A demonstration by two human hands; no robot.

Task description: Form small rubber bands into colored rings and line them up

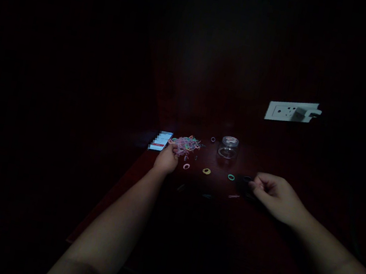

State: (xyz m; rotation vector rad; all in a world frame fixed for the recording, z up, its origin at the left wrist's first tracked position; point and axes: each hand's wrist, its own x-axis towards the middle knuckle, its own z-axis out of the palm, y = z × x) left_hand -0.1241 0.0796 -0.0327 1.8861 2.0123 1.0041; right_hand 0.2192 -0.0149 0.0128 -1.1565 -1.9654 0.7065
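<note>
My left hand (167, 158) reaches to the near left side of a pile of small colourful hair ties (188, 146), with its fingers curled together at the pile's edge. What those fingertips pinch is too dim to make out. Farther right, my right hand (274, 193) is closed, thumb and fingers pressed together just above the table. Any small thing in it is hidden. Between my hands lie a pink hair tie (186, 167), a yellow hair tie (206, 171) and a green hair tie (231, 177). Closer to me, a pink hair clip-like strip (234, 196) rests among other small dark pieces.
A clear lidded jar (228, 149) stands behind the row, with a small pale ring (212, 139) to its left. A lit phone (161, 141) lies at the table's left edge. A wall socket (292, 111) with a plug is at the back right. Surroundings are very dark.
</note>
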